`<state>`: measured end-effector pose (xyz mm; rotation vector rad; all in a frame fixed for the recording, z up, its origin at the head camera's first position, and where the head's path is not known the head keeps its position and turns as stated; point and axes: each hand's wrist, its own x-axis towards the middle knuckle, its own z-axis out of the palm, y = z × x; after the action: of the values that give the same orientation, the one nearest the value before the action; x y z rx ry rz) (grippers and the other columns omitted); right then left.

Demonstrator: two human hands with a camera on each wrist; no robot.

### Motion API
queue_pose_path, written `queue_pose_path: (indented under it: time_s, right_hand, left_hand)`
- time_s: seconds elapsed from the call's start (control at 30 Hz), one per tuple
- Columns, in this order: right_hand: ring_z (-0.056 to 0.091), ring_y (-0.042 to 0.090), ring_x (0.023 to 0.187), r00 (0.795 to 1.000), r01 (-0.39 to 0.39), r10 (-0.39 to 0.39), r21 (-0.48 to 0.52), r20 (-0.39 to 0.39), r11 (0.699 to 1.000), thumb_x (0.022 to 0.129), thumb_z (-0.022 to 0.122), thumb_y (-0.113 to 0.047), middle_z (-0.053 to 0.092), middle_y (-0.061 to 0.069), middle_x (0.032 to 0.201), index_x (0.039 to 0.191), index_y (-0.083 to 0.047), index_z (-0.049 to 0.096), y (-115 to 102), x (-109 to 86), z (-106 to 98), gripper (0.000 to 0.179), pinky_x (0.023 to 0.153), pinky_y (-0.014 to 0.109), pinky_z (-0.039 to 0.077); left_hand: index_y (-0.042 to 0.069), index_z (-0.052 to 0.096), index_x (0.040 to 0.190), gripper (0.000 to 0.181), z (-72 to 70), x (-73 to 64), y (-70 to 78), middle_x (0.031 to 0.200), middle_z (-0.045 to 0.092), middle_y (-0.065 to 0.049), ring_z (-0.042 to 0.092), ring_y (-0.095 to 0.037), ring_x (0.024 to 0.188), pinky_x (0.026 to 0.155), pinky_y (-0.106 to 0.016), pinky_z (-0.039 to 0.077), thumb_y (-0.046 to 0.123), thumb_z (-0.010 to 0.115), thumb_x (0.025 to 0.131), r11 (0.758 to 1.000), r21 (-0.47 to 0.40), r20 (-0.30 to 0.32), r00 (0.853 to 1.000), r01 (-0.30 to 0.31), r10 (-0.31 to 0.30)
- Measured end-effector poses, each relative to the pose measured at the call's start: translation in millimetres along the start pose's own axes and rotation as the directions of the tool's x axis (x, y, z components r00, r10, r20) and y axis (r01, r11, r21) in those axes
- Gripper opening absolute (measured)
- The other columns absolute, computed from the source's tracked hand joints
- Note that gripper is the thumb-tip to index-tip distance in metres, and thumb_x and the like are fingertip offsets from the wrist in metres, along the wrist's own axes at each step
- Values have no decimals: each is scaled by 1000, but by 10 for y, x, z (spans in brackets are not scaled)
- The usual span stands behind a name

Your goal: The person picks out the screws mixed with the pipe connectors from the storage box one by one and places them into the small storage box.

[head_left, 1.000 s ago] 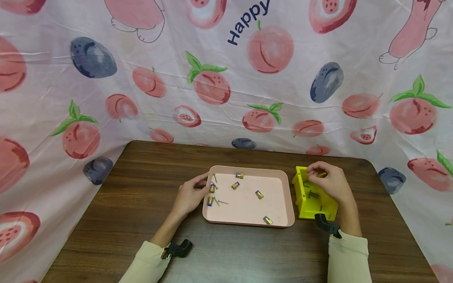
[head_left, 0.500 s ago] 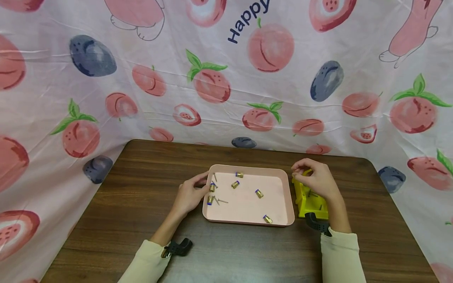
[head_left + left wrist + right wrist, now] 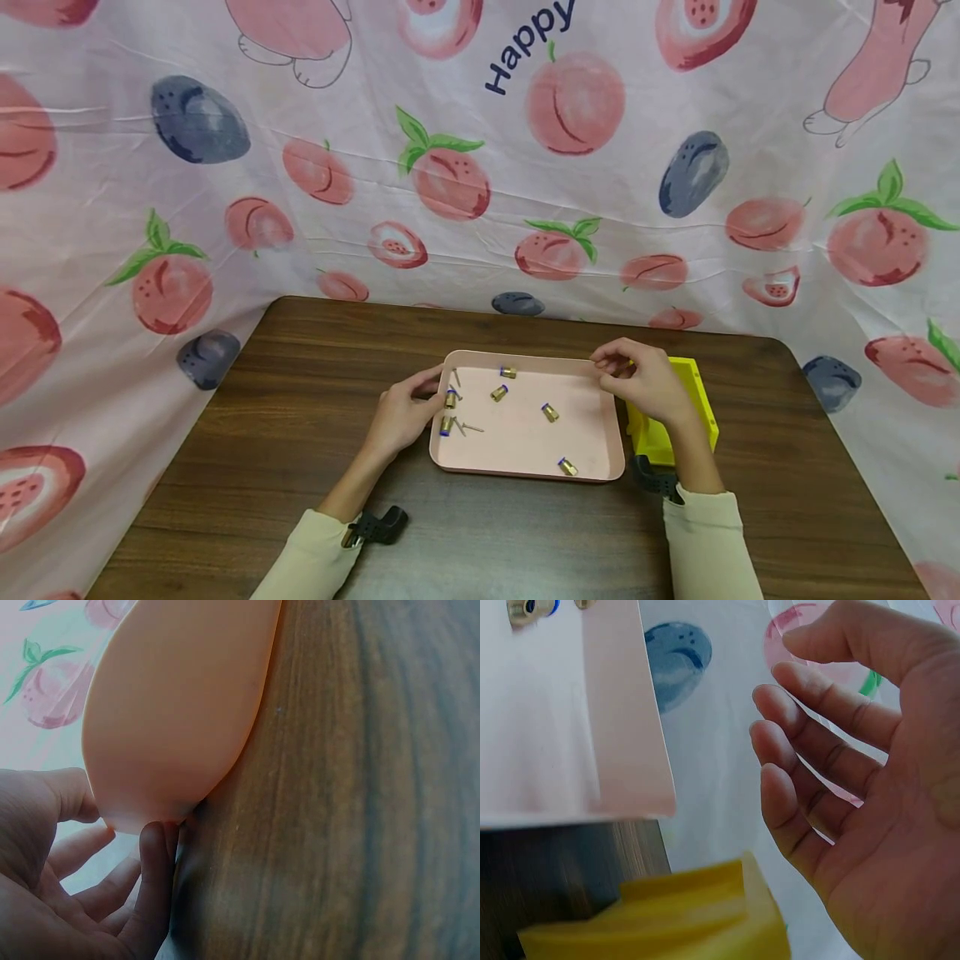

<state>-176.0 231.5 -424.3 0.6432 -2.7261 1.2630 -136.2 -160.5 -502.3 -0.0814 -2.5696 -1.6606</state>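
Observation:
My left hand (image 3: 406, 415) grips the left edge of a shallow pink tray (image 3: 517, 468); in the left wrist view its thumb and fingers (image 3: 155, 862) meet the tray's outer wall. Inside the tray lie several brass push-in fittings with blue collars, such as one fitting (image 3: 551, 412) near the middle, and several small screws, one screw (image 3: 472, 428) at the left. Over the tray's back right corner hovers my right hand (image 3: 643, 382), fingers loosely bent. The right wrist view shows nothing between its fingertips. Below it, a yellow bin (image 3: 705, 408) is partly hidden by the hand and forearm.
A dark wooden table (image 3: 300, 367) carries the tray and bin, which stand side by side. Behind and beside the table hangs a fruit-print cloth (image 3: 465, 275). Black wrist mounts sit on both forearms, the right mount (image 3: 654, 477) close to the bin's front.
My right hand has moved left, from over the yellow bin to the tray's back right corner. The left hand stays on the tray, and the parts in it look unmoved.

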Motion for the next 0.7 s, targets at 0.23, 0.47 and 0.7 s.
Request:
queue_pose_path:
  time_s: [0.23, 0.47, 0.7]
  right_hand:
    - [64, 21, 85, 999, 24, -25, 21, 33, 999, 89, 80, -3, 73, 4, 98, 112, 2, 78, -89, 70, 107, 23, 76, 29, 55]
    - [65, 23, 87, 994, 71, -74, 34, 84, 997, 90, 84, -6, 72, 4, 98, 112, 0, 79, -185, 183, 233, 24, 77, 29, 55]
    - [66, 25, 89, 978, 118, -127, 63, 167, 991, 88, 84, -2, 73, 3, 98, 115, 0, 79, -308, 319, 353, 27, 79, 35, 56]
  left_hand:
    - [15, 74, 146, 49, 80, 126, -353, 107, 83, -7, 80, -14, 79, 63, -29, 57, 25, 78, 98, 1000, 22, -6, 1000, -17, 17]
    - [28, 72, 149, 52, 135, 252, -669, 108, 83, 10, 79, -6, 84, 73, -32, 60, 31, 80, 97, 998, 14, 17, 998, 53, -53]
    - [16, 73, 147, 50, 56, 94, -239, 108, 83, -2, 80, -11, 83, 74, -32, 58, 23, 78, 98, 998, 48, 8, 999, 47, -48]
